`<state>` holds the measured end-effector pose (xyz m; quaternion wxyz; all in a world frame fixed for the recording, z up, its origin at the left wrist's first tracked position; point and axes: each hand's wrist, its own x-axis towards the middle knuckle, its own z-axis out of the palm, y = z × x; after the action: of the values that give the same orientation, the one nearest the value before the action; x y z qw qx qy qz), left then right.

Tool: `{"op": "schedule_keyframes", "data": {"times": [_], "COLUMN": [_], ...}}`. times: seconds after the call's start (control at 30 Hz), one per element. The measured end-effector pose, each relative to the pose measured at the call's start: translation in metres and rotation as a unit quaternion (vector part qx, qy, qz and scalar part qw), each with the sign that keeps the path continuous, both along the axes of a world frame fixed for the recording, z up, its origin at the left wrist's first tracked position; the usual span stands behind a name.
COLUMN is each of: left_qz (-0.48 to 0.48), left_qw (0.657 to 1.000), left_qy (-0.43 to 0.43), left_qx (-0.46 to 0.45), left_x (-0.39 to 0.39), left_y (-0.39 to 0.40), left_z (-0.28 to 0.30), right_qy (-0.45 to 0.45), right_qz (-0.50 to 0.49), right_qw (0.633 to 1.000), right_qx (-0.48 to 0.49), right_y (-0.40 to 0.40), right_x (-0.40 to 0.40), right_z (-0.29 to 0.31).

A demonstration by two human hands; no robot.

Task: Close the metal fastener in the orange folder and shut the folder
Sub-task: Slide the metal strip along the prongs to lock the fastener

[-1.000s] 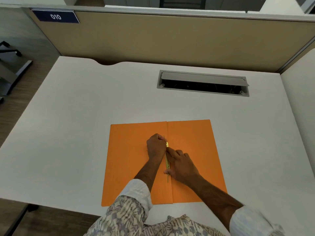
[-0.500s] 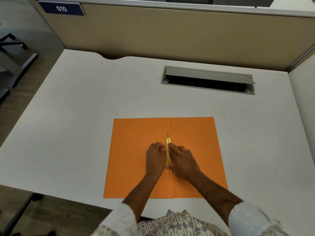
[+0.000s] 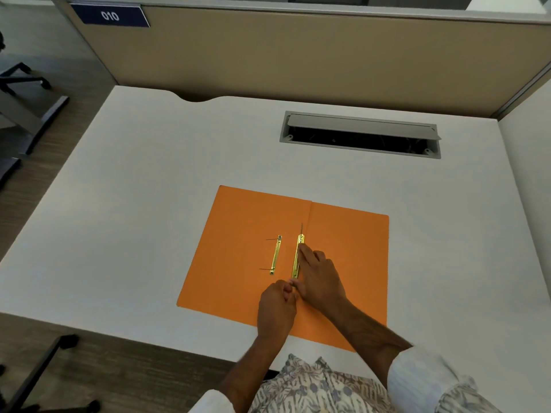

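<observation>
The orange folder [image 3: 238, 263] lies open and flat on the white desk [image 3: 149, 189]. A brass metal fastener bar [image 3: 296, 260] runs along the spine, with a thin prong pointing up past its far end. My right hand [image 3: 320, 278] lies over the bar, index fingertip pressing near its top and thumb at its lower end. My left hand [image 3: 277, 308] is curled, its fingertips pinched at the bar's lower end beside the right thumb. A second brass strip [image 3: 275, 254] lies loose on the left flap, two thin prongs sticking out leftward.
A grey cable hatch [image 3: 359, 134] with its lid raised is set into the desk behind the folder. A beige partition [image 3: 298, 61] closes the back, another desk panel [image 3: 527, 174] the right. Chair legs [image 3: 26, 81] stand on the floor at left.
My left hand has slid from the upper part of the fastener down to its lower end, uncovering the second brass strip on the left flap. My right hand stays on the bar.
</observation>
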<state>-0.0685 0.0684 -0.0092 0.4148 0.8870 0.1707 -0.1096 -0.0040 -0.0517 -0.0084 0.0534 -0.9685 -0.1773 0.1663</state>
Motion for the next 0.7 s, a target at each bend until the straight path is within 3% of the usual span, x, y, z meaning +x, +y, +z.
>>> {"op": "schedule_keyframes", "data": {"times": [0.2,0.43,0.7], "left_qz": [0.017,0.028,0.042], "left_qw": [1.0,0.995,0.994], "left_qy": [-0.002,0.07,0.081], "left_qx": [0.025,0.072,0.056], "left_x": [-0.001,0.005,0.002], "left_y": [-0.003,-0.011,-0.009], "left_z": [0.002,0.012,0.01], "right_qy": [0.001,0.001,-0.002], "right_qz": [-0.011,-0.018,-0.014], "right_qw": [1.0,1.0,1.0], "right_qx": [0.008,0.009,0.01], "right_y": [0.001,0.003,0.003], "right_x": [-0.002,-0.001,-0.001], "right_z": [0.002,0.001,0.0]}}
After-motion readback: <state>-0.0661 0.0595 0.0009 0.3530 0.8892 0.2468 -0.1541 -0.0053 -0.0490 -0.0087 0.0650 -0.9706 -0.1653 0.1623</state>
